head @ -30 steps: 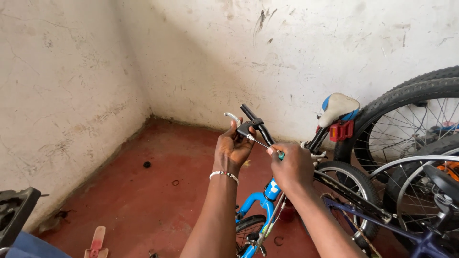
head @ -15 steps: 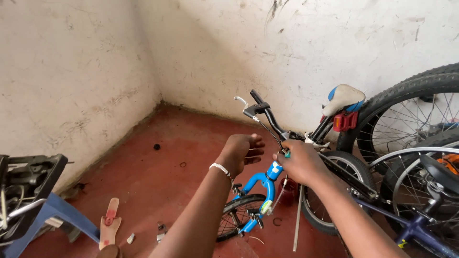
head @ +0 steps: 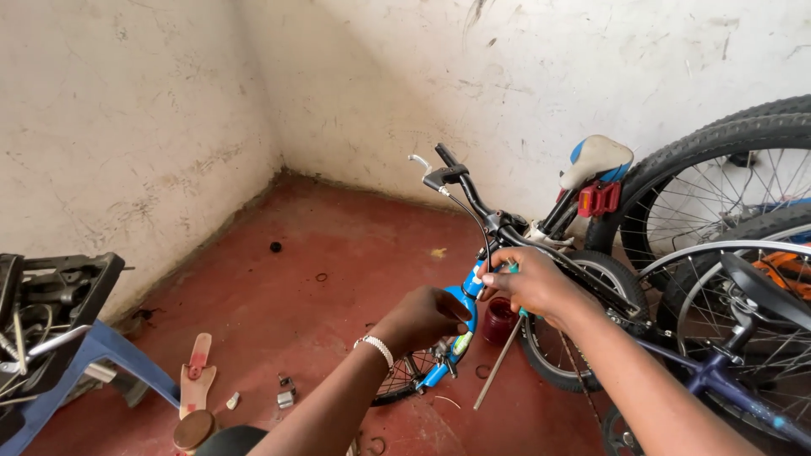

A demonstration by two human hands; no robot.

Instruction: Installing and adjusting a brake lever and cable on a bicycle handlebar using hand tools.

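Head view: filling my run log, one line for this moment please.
left hand: on blue bike frame | right hand: holds screwdriver | floor: red

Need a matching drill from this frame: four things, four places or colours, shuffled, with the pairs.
Things:
1. small bike frame
2. saddle
3. right hand
4. left hand

Places or colours:
A. white and blue, by the wall
B. holds a long screwdriver
C. bright blue
D. bracelet at its wrist, on the fork

Pairs: 1-C, 2-A, 3-B, 4-D
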